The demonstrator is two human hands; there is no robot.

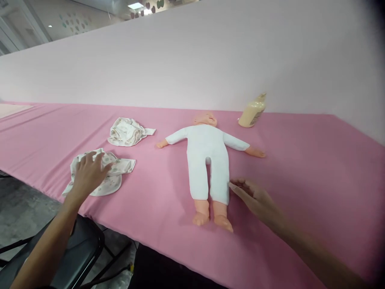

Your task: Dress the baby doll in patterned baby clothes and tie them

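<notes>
A baby doll (207,150) with a white cloth body lies on its back, arms spread, bare feet toward me. My right hand (251,196) is beside the doll's leg on the right, fingers apart and holding nothing, the fingertips close to the white cloth. My left hand (90,170) rests over a patterned white baby garment (110,184) at the left, fingers spread. Whether its fingertips press on the cloth is hard to tell. Just behind that garment lies a second bunched white garment (126,131), with nobody touching it.
The pink cloth-covered table (156,200) runs along a white wall panel (192,60). A cream pump bottle (253,112) stands tilted in view behind the doll, to the right. A black folding chair (81,245) is below the table's front edge at the left.
</notes>
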